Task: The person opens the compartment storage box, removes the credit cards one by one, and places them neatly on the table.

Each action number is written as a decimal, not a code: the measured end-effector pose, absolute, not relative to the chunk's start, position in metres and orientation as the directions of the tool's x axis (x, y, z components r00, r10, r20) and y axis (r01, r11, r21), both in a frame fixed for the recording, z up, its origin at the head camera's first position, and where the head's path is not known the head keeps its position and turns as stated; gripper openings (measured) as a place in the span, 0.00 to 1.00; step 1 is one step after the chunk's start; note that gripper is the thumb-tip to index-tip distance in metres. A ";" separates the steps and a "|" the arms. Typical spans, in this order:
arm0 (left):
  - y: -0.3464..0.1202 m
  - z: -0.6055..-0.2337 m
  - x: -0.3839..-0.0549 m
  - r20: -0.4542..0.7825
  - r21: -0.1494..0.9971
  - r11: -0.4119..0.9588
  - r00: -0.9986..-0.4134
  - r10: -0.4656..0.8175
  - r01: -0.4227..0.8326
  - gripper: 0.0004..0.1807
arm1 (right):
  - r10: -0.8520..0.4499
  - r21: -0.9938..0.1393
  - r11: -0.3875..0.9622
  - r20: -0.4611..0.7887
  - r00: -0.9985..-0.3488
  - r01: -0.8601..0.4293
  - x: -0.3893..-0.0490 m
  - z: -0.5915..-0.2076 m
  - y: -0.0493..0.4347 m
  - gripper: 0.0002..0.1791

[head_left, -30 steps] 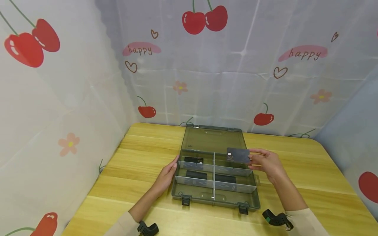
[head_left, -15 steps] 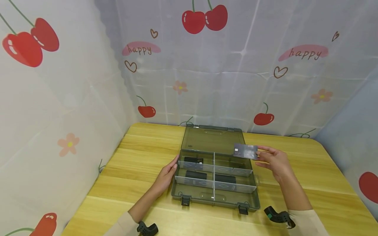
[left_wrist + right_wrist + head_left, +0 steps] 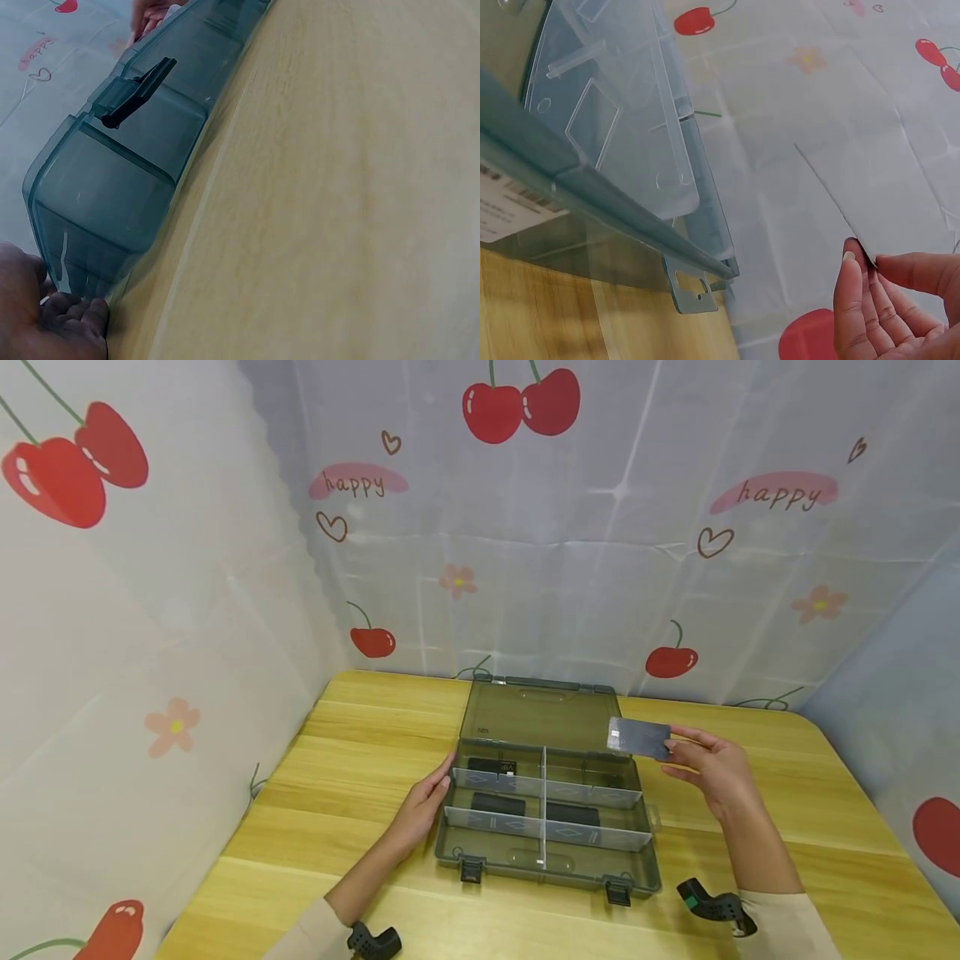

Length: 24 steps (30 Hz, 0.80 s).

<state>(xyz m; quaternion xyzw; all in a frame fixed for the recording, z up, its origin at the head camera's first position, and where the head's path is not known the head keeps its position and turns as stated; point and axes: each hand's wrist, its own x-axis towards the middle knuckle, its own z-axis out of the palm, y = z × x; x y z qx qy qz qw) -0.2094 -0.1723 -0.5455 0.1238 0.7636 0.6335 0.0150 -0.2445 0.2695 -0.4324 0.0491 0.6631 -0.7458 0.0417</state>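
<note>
A dark VIP card [image 3: 639, 737] is pinched between the thumb and fingers of my right hand [image 3: 718, 770], above the back right part of a green translucent divided box [image 3: 547, 878]. In the right wrist view the card [image 3: 831, 196] shows edge-on, away from the box wall. My left hand [image 3: 420, 810] rests against the box's left side; in the left wrist view its fingers [image 3: 75, 315] touch the lower corner. Inside the back left compartment lies another black VIP card [image 3: 491, 767]. Dark flat pieces [image 3: 498, 805] lie in the two middle compartments, partly hidden by dividers.
The box's lid [image 3: 542, 714] is folded back towards the patterned curtain [image 3: 555, 593]. Two black latches [image 3: 471, 870] hang at the front edge. The wooden table [image 3: 360, 727] extends on both sides, and curtain walls surround it.
My right hand has moved right and slightly away from me, carrying the card up from over the back right compartment. The card has tilted. The left hand and box have stayed put.
</note>
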 end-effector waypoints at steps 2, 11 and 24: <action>-0.172 -0.545 -0.210 0.133 0.972 0.164 -0.969 0.208 0.169 0.27 | 0.007 -0.985 -0.124 -0.122 -0.993 0.120 -0.245 -0.433 0.272 0.11; -0.172 -0.544 -0.211 0.132 0.974 0.158 -0.971 0.198 0.165 0.27 | 0.020 -0.975 -0.197 -0.110 -0.994 0.104 -0.249 -0.435 0.279 0.12; -0.173 -0.545 -0.211 0.121 0.974 0.164 -0.972 0.200 0.155 0.27 | 0.044 -0.971 -0.216 -0.118 -0.992 0.106 -0.252 -0.437 0.292 0.14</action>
